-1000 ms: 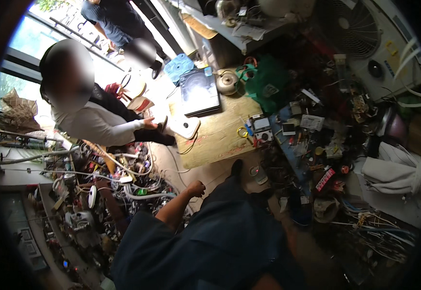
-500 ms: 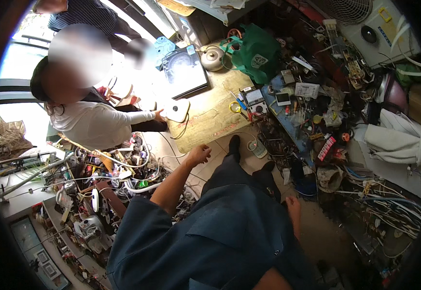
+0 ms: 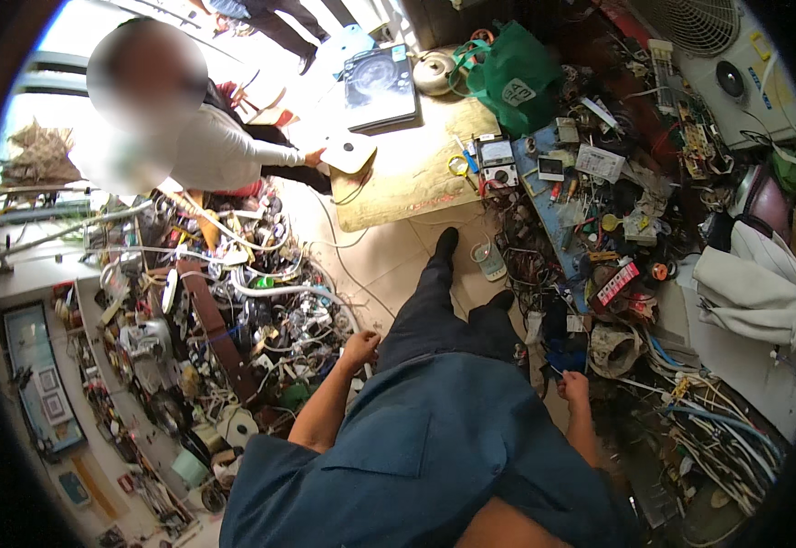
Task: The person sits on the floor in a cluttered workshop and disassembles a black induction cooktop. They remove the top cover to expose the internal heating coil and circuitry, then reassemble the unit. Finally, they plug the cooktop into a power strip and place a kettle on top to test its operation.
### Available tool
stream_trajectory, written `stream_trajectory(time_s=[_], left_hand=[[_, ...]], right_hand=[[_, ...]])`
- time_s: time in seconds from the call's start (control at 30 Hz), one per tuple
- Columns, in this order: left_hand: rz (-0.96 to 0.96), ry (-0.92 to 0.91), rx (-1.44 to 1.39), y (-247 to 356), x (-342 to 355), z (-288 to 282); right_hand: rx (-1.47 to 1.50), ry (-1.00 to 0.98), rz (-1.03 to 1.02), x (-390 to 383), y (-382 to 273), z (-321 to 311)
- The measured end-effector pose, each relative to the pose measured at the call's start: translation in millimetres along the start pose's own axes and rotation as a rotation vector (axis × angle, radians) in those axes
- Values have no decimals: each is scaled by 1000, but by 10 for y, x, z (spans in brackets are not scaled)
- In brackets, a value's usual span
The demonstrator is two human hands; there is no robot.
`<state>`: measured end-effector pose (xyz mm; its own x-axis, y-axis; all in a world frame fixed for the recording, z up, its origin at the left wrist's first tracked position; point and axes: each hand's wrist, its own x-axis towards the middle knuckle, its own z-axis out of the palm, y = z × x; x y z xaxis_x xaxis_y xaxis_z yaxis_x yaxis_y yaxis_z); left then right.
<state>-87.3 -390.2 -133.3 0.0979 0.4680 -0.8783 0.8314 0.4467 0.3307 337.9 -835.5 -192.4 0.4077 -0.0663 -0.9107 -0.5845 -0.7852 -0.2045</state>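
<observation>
My left hand point(image 3: 361, 347), fingers curled, hangs beside my thigh near a white hose point(image 3: 325, 294); what it holds, if anything, is unclear. My right hand point(image 3: 574, 385), at my other side, is closed around a thin pale object point(image 3: 558, 369) too small to name. Ahead is a wooden board point(image 3: 389, 201) bearing a white device point(image 3: 350, 151), a black appliance point(image 3: 375, 87), a metal kettle point(image 3: 434, 72), a green bag point(image 3: 517, 82) and a meter point(image 3: 498, 174) with small tools. A person in a white top point(image 3: 220, 146) reaches a hand point(image 3: 314, 157) to the white device.
Heaped parts and cables point(image 3: 261, 320) lie left of me, beside cluttered shelves point(image 3: 97, 356). A blue bench point(image 3: 544, 219) with electronics runs along the right, near coiled wires point(image 3: 690, 429) and an outdoor fan unit point(image 3: 727, 100). Another person's legs point(image 3: 284, 27) show at the doorway.
My left hand has come down nearer my thigh, and my right hand has come fully into view. The person in white appears higher in the picture as my view shifts.
</observation>
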Motion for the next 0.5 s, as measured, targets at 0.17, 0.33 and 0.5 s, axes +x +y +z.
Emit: stream_trajectory(time_s=[0.17, 0.33, 0.5], left_hand=[[67, 72, 206, -883, -387, 130], [23, -8, 138, -839, -206, -78], [5, -31, -252, -408, 472, -803]], right_hand=[[-118, 41, -48, 30, -109, -54], [33, 5, -300, -80, -674, 430], [-79, 46, -348, -445, -1044, 1285]])
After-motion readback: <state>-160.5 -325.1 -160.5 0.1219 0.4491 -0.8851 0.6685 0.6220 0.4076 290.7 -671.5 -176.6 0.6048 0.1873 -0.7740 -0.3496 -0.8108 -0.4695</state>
